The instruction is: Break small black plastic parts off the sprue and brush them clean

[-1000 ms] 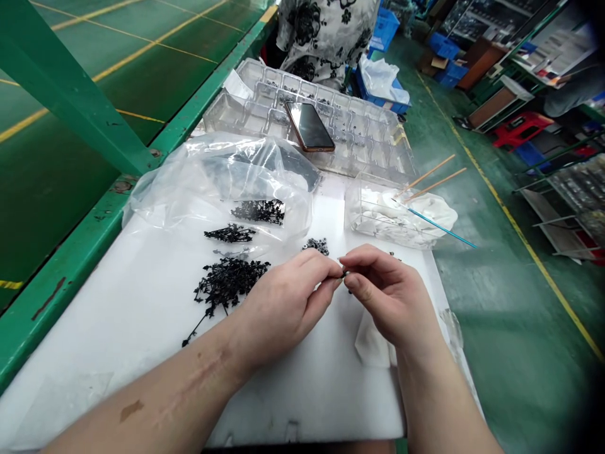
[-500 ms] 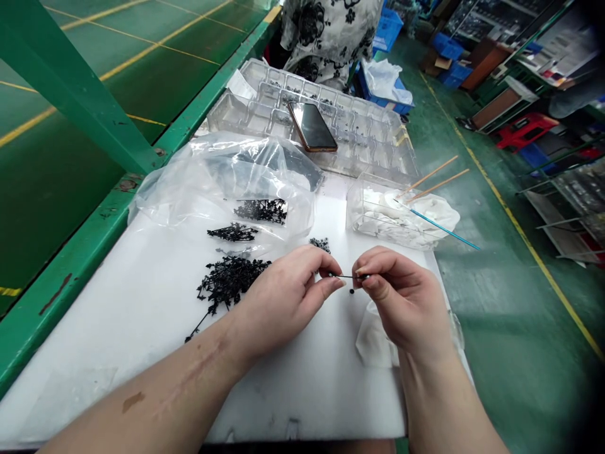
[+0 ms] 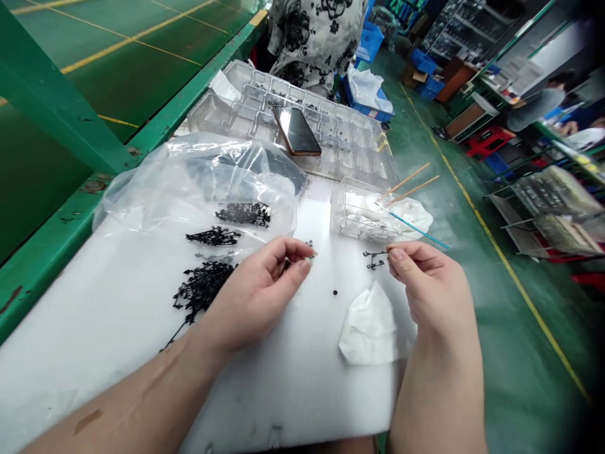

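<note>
Factory workshop: line-marked floor (image 3: 524, 359) at 4 o'clock, parts tray (image 3: 352, 166) at 12 o'clock, bins (image 3: 370, 43) at 1 o'clock, worker (image 3: 534, 110) at 2 o'clock.

Green floor (image 3: 515, 334), yellow lines (image 3: 94, 55); red stool (image 3: 488, 142) rightward.

The right hand (image 3: 437, 287) pinches a thin black stem (image 3: 375, 253) over the white desk (image 3: 302, 378). The left hand (image 3: 258, 293), its contents unclear, is near a heap of black stems (image 3: 201, 285). Farther back, a smartphone (image 3: 297, 130) lies on a clear compartment tray (image 3: 362, 153).

A phone (image 3: 297, 130) rests on a clear divided tray (image 3: 373, 157), a red stool (image 3: 488, 142) farther off
</note>
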A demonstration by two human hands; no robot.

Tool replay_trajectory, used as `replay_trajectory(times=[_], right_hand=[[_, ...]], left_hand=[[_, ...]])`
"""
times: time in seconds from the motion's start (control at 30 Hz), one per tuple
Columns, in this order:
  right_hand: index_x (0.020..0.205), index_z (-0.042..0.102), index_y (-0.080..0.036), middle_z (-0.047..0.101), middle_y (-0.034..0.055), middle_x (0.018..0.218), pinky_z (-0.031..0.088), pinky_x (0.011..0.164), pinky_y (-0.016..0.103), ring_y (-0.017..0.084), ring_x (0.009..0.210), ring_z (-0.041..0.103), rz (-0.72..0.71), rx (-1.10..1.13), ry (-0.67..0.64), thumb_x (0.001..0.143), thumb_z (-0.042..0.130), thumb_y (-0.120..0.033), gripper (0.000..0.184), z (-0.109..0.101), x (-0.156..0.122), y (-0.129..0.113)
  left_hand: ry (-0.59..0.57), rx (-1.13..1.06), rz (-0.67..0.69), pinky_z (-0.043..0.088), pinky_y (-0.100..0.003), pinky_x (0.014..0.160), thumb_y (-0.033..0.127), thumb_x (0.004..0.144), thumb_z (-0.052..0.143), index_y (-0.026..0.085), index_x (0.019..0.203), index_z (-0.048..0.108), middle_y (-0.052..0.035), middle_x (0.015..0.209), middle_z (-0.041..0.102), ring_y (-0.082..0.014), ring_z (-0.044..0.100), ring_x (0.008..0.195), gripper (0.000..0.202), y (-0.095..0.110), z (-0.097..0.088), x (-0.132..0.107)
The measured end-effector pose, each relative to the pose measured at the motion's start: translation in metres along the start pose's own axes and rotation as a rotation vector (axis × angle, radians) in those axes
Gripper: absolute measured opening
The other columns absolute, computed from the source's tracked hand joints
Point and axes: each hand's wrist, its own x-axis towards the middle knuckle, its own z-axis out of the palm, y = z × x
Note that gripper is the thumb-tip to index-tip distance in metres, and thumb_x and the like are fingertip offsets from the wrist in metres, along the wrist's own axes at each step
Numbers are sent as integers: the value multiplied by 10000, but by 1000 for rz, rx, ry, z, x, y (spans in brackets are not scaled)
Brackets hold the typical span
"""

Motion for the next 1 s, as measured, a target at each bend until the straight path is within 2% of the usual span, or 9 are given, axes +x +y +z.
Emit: replay_trajectory(times=[0.13, 0.27, 0.4, 0.43, 0.5, 0.6, 0.73, 0.87, 1.0], right_hand=[[850, 766, -207, 689, 25, 783, 402, 644, 305, 160, 693, 546, 100, -376, -6, 854, 783, -549, 343, -24, 7, -2], [839, 763, -210, 676, 22, 712, 375, 601, 318, 169, 623, 520, 215, -605, 35, 865, 722, -581, 374, -28, 10, 1], [929, 777, -207, 737, 53, 807, 436, 662, 334, 205, 703, 605, 72, -617, 184, 884, 708, -510, 314, -16, 5, -3], [953, 774, -211, 743, 52, 833, 448, 674, 333, 205, 723, 617, 16, -589, 131, 893, 703, -498, 302, -11, 2, -5], [978, 763, -223, 731, 36, 829, 452, 668, 321, 193, 722, 616, -64, -548, -113, 907, 697, -480, 274, -1, -5, -11], [964, 748, -235, 685, 7, 758, 423, 631, 313, 174, 663, 580, -80, -635, -410, 913, 695, -425, 204, 8, -12, -14], [983, 755, -257, 680, -6, 753, 403, 633, 313, 177, 662, 582, -12, -839, -323, 894, 684, -367, 158, 2, -6, -5], [858, 730, -247, 699, -4, 744, 397, 610, 310, 170, 637, 579, 83, -834, -383, 877, 650, -344, 127, -2, 1, 2], [752, 675, -232, 713, 13, 732, 389, 627, 316, 172, 644, 588, 16, -838, -389, 868, 577, -276, 158, 6, 1, -1]], left_hand=[[-1, -268, -20, 465, -244, 687, 173, 1044, 567, 260, 1193, 697, 1, 1028, 679, -107, 563, 785, 216, -9, 2, 4], [-4, -246, 31, 529, -239, 723, 144, 1059, 537, 232, 1171, 704, -19, 1040, 724, -104, 646, 801, 219, -8, 4, 6], [9, -287, 22, 599, -250, 761, 205, 1057, 618, 203, 1126, 686, -19, 1019, 750, -134, 763, 859, 97, -2, 6, 7], [13, -317, 10, 613, -253, 758, 215, 1051, 640, 197, 1109, 675, -17, 1004, 754, -151, 785, 885, 71, -1, 7, 7], [4, -358, -24, 631, -250, 746, 238, 1045, 668, 185, 1087, 651, -14, 958, 770, -160, 803, 875, 69, 1, 8, 7], [-24, -355, -53, 627, -222, 709, 298, 1063, 665, 176, 1123, 625, -19, 931, 806, -125, 789, 779, 142, 0, 7, 8], [-51, -326, -66, 593, -205, 610, 366, 1082, 632, 190, 1120, 581, -25, 967, 824, -121, 770, 741, 187, -3, 5, 9], [-83, -239, -89, 571, -224, 582, 421, 1068, 642, 222, 976, 510, -43, 1043, 841, -164, 783, 811, 257, -3, 5, 8], [-141, 26, -26, 572, -269, 694, 349, 1044, 661, 217, 987, 670, -25, 1023, 830, -159, 730, 818, 144, 2, 5, 4]])
